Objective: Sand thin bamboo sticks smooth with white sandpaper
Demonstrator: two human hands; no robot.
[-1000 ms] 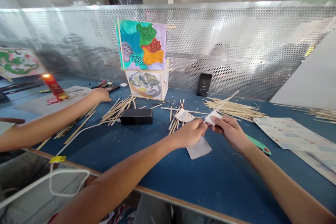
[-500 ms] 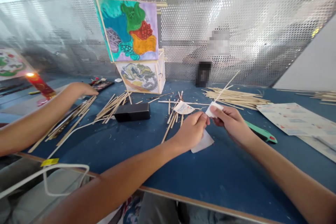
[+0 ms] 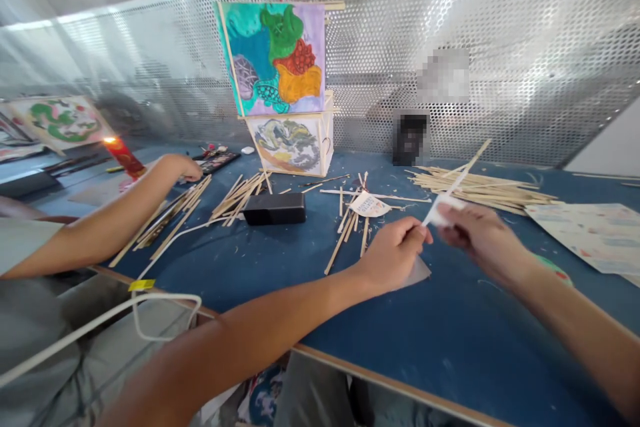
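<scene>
My left hand (image 3: 397, 250) is closed in a pinch on the lower end of a thin wooden stick (image 3: 471, 161), which slants up to the right. Beside it, my right hand (image 3: 483, 233), slightly blurred, grips a small folded white piece of paper (image 3: 444, 208) against the stick. Under the left hand lies a grey sheet (image 3: 417, 273), partly hidden. Just behind the hands, a printed scrap of paper (image 3: 369, 204) rests on several loose sticks (image 3: 345, 233). A green-handled cutter (image 3: 555, 270) is mostly covered by my right forearm.
A pile of sticks (image 3: 480, 188) and printed sheets (image 3: 590, 233) lie to the right. A black box (image 3: 275, 209) and a painted lantern frame (image 3: 280, 67) stand left of centre. Another person's hand (image 3: 183, 167) is near a lit red candle (image 3: 125, 159). A white cable (image 3: 170, 243) crosses the table edge.
My right hand has shifted outward with the white paper, widening the gap from my left hand, and more of the stick shows. The whole view has swung left.
</scene>
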